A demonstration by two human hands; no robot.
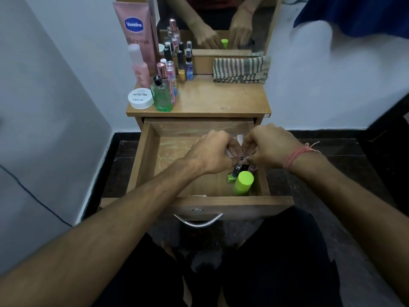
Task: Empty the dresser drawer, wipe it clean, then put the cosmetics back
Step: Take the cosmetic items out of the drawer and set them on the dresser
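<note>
A person's two hands meet over the open dresser drawer (152, 156), which is pulled out toward the viewer beneath the wooden worktop (221, 98). The left hand (212, 151) and the right hand (269, 147) are drawn close together, fingers curled, pinching a small dark item between their fingertips; what that item is cannot be made out. Directly below the hands, in the drawer's near right corner, a lime-green capped bottle (243, 182) stands upright, with a green nail polish bottle (232, 177) and a pink-capped bottle (252, 168) just beside it. The left part of the drawer floor shows pale streaks. A red thread bracelet (296, 155) circles the right wrist. On the worktop's left side stand more cosmetics: a tall pink Vaseline tube (137, 29), a pink spray bottle (139, 67), a green bottle with a black cap (162, 96), a white round jar labelled nail polish (141, 98), and a cluster of small bottles (177, 63). A striped folded cloth (241, 69) lies at the worktop's back right, against the mirror (221, 18), which reflects both hands.
</note>
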